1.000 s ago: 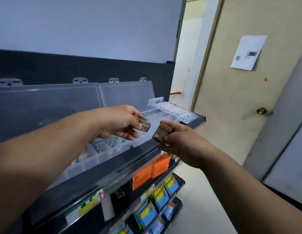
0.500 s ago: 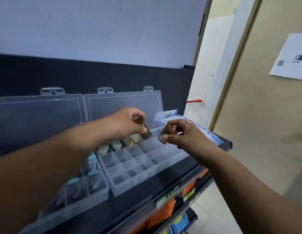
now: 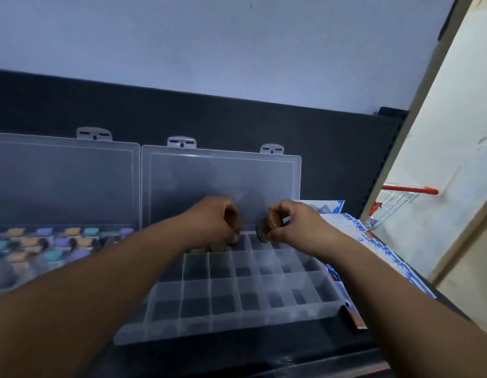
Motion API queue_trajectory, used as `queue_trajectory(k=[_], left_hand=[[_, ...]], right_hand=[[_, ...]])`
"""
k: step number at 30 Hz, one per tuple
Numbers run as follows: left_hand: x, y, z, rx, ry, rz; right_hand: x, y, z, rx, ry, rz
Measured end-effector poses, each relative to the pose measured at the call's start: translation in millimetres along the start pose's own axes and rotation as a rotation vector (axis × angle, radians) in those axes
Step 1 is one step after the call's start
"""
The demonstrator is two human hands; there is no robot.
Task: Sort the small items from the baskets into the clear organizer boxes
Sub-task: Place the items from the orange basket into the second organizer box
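2 hands over a clear organizer box (image 3: 236, 304): right hand (image 3: 296, 225) pinches a small brown item (image 3: 264, 227); left hand (image 3: 215, 222), at its 9 o'clock, curled, grip unclear.

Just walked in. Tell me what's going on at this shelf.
A person is sorting small items into clear organizer boxes on a dark shelf. Both hands are over the back row of the right organizer box, most of whose compartments look empty. The right hand pinches a small brown item above a back compartment. The left hand is closed low at the same row; its contents are hidden. The left organizer box already holds many coloured pieces.
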State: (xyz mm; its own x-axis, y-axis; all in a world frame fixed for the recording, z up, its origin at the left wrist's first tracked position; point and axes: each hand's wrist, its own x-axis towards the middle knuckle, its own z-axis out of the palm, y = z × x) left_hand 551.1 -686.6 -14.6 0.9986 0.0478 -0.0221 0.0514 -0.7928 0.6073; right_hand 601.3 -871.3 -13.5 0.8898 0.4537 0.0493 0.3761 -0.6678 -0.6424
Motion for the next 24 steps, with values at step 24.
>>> queue_trajectory(k=[24], left_hand=[[39.8, -9.8, 38.9, 0.139, -0.026, -0.126]], right_hand=[[60.6, 34.9, 17.4, -0.258, -0.295, -0.101]])
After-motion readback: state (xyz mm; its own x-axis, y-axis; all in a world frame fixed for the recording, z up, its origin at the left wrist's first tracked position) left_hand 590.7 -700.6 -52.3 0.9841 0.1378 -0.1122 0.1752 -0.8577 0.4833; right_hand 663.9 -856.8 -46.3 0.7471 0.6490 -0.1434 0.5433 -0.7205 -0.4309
